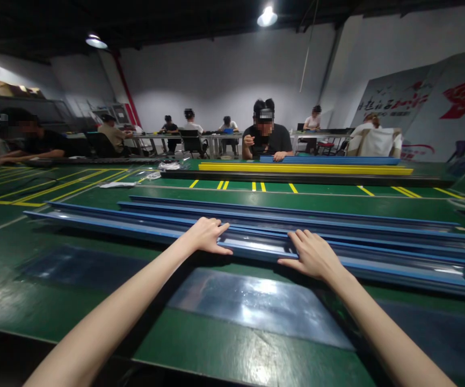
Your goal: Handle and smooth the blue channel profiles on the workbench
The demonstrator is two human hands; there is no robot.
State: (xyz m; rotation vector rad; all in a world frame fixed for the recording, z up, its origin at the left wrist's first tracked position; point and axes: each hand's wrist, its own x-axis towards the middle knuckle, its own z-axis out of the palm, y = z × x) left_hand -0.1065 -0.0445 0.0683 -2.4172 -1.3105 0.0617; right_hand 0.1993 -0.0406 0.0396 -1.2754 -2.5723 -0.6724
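Note:
A long blue channel-shaped strip runs across the green table in front of me, with a clear, shiny film or sheet along its inside. My left hand grips it left of centre, fingers over the far side and thumb on the near edge. Farther right, my right hand holds the same strip in a like way, thumb along the near edge. Two more blue strips lie just behind it, nearly parallel. On the near side, a clear shiny sheet rests flat on the table.
Darker flat sheets lie at left and right. Beyond the blue strips, yellow tape lines mark the green table. A black strip, a yellow strip and blue strips lie before a seated person. Other people sit farther back.

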